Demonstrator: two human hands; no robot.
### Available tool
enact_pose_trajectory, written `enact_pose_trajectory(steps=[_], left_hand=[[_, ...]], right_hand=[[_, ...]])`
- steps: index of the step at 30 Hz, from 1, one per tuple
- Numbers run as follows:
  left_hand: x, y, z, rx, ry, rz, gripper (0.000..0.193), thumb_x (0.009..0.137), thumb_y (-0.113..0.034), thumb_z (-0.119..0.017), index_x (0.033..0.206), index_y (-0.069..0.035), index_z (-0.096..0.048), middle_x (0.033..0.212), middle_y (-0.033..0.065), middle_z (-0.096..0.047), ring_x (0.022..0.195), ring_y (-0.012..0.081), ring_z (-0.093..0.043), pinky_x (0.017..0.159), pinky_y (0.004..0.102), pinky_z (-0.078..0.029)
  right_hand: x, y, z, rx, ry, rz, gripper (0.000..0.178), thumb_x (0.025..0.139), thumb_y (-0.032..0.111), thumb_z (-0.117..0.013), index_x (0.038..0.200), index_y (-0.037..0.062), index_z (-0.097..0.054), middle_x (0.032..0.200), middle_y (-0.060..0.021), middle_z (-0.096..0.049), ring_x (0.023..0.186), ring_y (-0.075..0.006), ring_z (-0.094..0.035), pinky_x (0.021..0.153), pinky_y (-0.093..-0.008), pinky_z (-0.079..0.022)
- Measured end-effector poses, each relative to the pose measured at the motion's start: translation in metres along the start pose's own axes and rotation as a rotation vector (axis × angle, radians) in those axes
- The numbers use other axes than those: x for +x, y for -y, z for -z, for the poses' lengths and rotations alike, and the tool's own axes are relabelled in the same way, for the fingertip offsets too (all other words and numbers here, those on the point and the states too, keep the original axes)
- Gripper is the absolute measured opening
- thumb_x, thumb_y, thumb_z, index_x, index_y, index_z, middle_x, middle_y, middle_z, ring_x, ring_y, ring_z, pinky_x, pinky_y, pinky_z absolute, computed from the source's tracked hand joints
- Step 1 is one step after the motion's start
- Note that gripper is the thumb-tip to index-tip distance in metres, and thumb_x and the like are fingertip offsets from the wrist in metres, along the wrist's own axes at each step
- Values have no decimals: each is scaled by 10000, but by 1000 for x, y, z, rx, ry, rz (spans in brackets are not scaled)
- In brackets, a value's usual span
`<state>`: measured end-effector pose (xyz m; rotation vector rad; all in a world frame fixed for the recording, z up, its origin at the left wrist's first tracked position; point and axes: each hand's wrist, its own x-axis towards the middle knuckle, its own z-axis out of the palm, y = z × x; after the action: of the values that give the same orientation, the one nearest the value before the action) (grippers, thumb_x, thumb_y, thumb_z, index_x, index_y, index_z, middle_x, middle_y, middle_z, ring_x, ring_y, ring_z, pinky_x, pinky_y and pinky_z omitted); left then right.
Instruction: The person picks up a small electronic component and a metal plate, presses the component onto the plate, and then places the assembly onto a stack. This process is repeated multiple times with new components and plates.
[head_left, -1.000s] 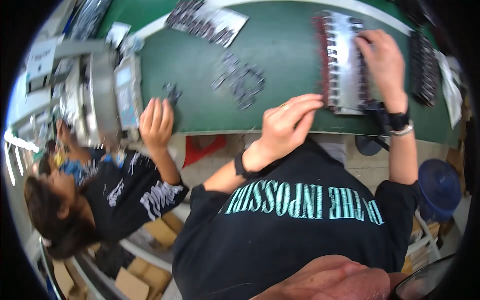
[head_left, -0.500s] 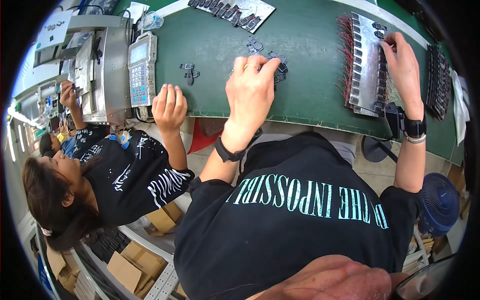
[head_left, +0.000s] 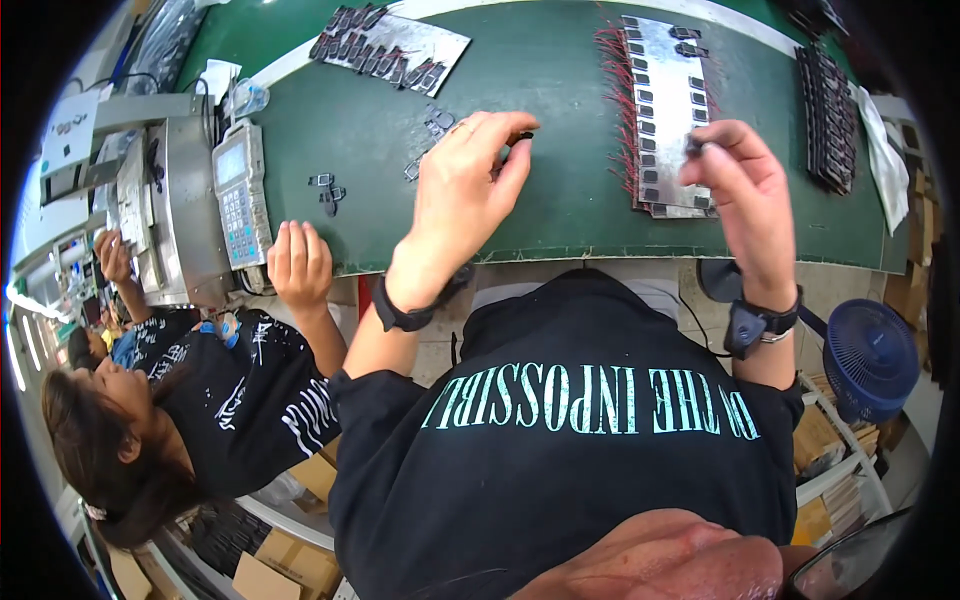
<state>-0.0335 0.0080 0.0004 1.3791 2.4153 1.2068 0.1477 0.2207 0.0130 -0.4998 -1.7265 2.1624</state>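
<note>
My left hand is raised over the green table with thumb and forefinger pinched on a small black part. Beneath and beyond it lie loose black plastic pieces, partly hidden by the hand. My right hand pinches a small black square part above the near right edge of a metal plate. Small black squares sit in rows along both long sides of that plate, with thin red wires sticking out at its left. Two black pieces lie near its far end.
Another metal plate with black parts lies far left. Two loose black pieces rest near a grey keypad device. Black parts are stacked at right beside a white cloth. A co-worker's hand rests by the table edge.
My left hand has come away from the loose pieces with a small black part. My right hand has moved from the plate's far end toward its near end. The whole view has shifted.
</note>
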Motion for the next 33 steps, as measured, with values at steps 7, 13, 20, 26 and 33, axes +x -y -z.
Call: enact_pose_trajectory(steps=[7, 13, 20, 26, 33], left_hand=[[-1, -27, -55, -905, -182, 342, 158, 948, -34, -619, 1086, 19, -676, 919, 81, -712, 764, 136, -691, 690, 260, -575], [-10, -36, -64, -1111, -144, 408, 204, 987, -71, -582, 1132, 66, -629, 946, 115, -703, 855, 170, -710, 758, 273, -598], [-19, -26, -70, -1189, -79, 533, 199, 1010, -76, -537, 1134, 73, -583, 975, 139, -698, 915, 185, -709, 780, 285, -606], [-24, -20, -75, -1193, -96, 538, 186, 1010, -75, -537, 1117, 69, -582, 967, 139, -699, 910, 182, -709, 780, 284, -607], [-27, -20, -78, -1192, -97, 527, 182, 1009, -74, -539, 1117, 67, -580, 962, 138, -699, 900, 180, -710, 781, 281, -605]], right_hand=[[-5, -10, -54, -42, -32, -75, 182, 931, 25, -630, 1107, -18, -631, 1012, -47, -660, 866, -103, -650, 798, -232, -509], [-4, -26, -57, -45, -158, 24, 138, 927, -4, -634, 1063, -9, -657, 971, -22, -669, 837, -72, -637, 764, -208, -507], [1, -42, -53, -169, -118, 1, 120, 930, 37, -650, 1045, 4, -659, 927, 5, -663, 821, -41, -613, 725, -190, -487], [3, -50, -53, -246, -107, -2, 114, 928, 67, -661, 1029, 13, -654, 899, 20, -654, 787, -28, -593, 678, -180, -459], [0, -50, -50, -309, -88, -23, 103, 928, 78, -661, 1015, 26, -645, 862, 32, -640, 753, -23, -571, 656, -179, -443]])
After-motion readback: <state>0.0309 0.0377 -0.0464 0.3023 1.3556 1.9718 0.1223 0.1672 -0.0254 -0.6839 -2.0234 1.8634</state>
